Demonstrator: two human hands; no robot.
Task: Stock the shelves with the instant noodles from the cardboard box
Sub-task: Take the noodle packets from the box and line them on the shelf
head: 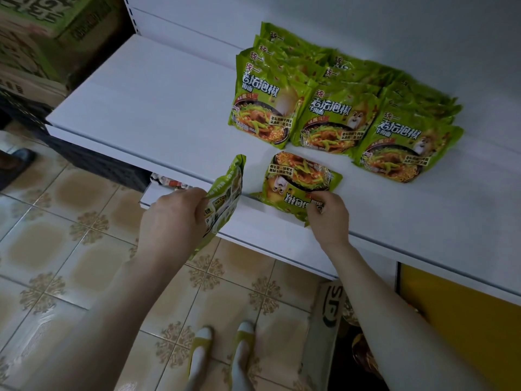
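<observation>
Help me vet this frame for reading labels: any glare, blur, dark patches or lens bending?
Head view: a white sheen washes out part of the front-left glossy green noodle packet, though its print is sharp; the rear packets look softer; the stacked cardboard boxes at top left sit in deep shadow; the white shelf front edge and the patterned floor tiles curve slightly from the wide lens.
</observation>
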